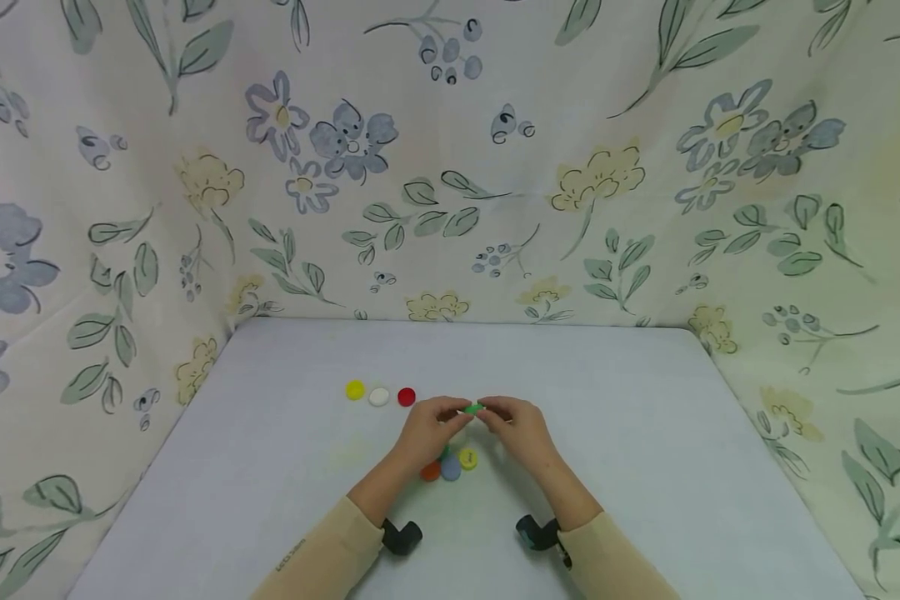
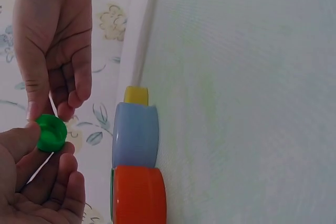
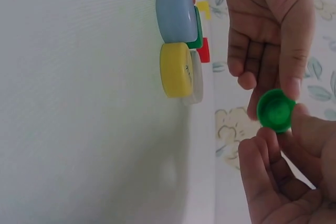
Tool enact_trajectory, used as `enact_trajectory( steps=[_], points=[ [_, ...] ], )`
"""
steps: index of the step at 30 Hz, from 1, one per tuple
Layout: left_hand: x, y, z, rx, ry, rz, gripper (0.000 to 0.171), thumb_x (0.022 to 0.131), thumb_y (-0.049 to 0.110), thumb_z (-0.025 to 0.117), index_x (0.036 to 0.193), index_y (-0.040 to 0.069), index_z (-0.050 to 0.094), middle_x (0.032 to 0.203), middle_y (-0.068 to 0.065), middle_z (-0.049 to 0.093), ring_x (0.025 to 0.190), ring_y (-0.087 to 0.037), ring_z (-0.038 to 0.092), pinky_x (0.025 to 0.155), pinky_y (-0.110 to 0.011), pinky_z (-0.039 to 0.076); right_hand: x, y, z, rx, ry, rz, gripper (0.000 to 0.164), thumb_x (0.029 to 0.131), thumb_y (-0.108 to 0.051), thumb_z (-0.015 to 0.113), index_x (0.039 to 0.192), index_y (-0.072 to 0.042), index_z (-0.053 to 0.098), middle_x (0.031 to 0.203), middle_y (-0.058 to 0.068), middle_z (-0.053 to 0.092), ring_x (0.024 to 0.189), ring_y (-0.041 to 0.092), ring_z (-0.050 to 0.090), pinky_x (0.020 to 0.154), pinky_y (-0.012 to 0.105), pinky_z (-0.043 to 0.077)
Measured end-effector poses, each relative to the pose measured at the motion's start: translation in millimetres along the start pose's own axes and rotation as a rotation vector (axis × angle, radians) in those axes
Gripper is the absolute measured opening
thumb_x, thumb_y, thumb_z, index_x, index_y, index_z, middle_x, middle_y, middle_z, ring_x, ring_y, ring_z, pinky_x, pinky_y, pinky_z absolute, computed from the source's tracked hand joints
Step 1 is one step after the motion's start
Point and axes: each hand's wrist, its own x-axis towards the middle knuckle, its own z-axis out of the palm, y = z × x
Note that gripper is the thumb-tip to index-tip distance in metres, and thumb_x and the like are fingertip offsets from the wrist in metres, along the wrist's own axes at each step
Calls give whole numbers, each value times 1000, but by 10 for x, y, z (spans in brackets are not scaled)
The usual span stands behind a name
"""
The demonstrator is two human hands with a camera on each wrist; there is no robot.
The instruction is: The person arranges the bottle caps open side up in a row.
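The cap [image 1: 473, 409] is green. Left of it: yellow disc [image 1: 355, 390], white disc [image 1: 378, 397], red disc [image 1: 407, 397]. On its near side: orange disc [image 1: 431, 472], grey-blue disc [image 1: 451, 467], dark-marked yellow disc [image 1: 468, 459]. Beneath it: plain white tabletop [image 1: 645, 433]. Behind it: off-white cloth [image 1: 525, 171] printed with blue and yellow flowers and green leaves.

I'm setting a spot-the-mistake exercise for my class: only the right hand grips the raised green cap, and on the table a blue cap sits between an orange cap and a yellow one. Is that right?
Not quite: the left hand grips the raised green cap together with the right hand, as the left wrist view shows. The rest stands.
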Motion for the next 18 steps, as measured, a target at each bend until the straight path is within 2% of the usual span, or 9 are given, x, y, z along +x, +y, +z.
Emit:
enact_trajectory(
  steps=[5,9,13,18],
  points=[
    [10,-34,-16,-66,3,-45,27,99,27,70,121,13,76,113,4,75,104,-16,68,90,-33,56,50,-48,19,21,-4,-4,27,100,-25,69,119,-7,75,102,5,76,85,20,73,74,35,59],
    [18,-37,-57,-125,17,-118,28,99,31,70,122,15,76,112,5,75,109,-17,67,94,-35,55,107,-95,46,50,-18,11,24,100,-22,68,117,-6,76,97,7,75,85,22,73,75,35,59],
    [26,-39,-106,-157,44,-166,31,100,36,69,123,17,76,113,5,74,107,-20,67,93,-33,55,175,-130,74,57,-38,18,21,101,-21,67,114,-7,77,94,6,74,82,17,71,74,34,57],
    [36,-55,-150,-136,89,-183,29,100,35,68,121,17,77,109,4,74,100,-22,66,87,-32,56,254,-183,95,55,-60,30,20,102,-21,67,111,-7,77,90,4,72,78,15,67,70,34,55]
  ],
)
